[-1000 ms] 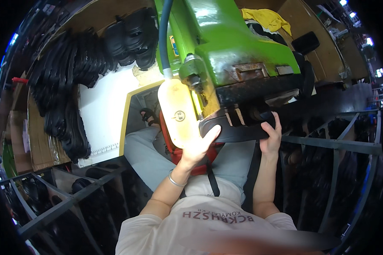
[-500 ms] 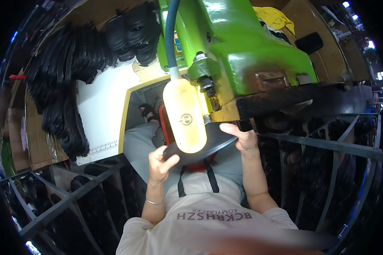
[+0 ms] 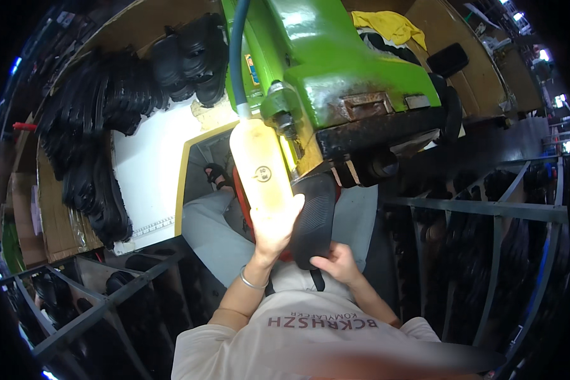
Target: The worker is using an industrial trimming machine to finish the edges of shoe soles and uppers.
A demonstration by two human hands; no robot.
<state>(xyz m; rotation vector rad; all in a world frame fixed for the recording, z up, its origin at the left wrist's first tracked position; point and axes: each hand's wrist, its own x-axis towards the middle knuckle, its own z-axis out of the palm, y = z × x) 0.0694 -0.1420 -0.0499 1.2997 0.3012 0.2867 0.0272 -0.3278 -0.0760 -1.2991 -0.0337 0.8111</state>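
A black shoe sole (image 3: 313,221) with a finely ribbed surface stands lengthwise in front of me, its far end under the head of a green machine (image 3: 342,57). My left hand (image 3: 275,231) grips the sole's left edge, thumb up along the side; lamp glare washes out its fingers. At the sole's near end, my right hand (image 3: 339,263) pinches the rim with the thumb on top. A glowing yellowish lamp (image 3: 259,164) hangs from a blue-grey hose just beyond my left hand. The machine head hides where the sole's far end meets it.
Stacked black soles (image 3: 95,126) fill the left side of a white table (image 3: 145,171) with a yellow edge. A yellow cloth (image 3: 389,28) lies in a cardboard box at the far right. Metal racks (image 3: 481,209) holding dark items flank me on both sides.
The sole has turned from lying crosswise to pointing away from me. My left hand has moved right and forward along its side; my right hand has come down to its near end.
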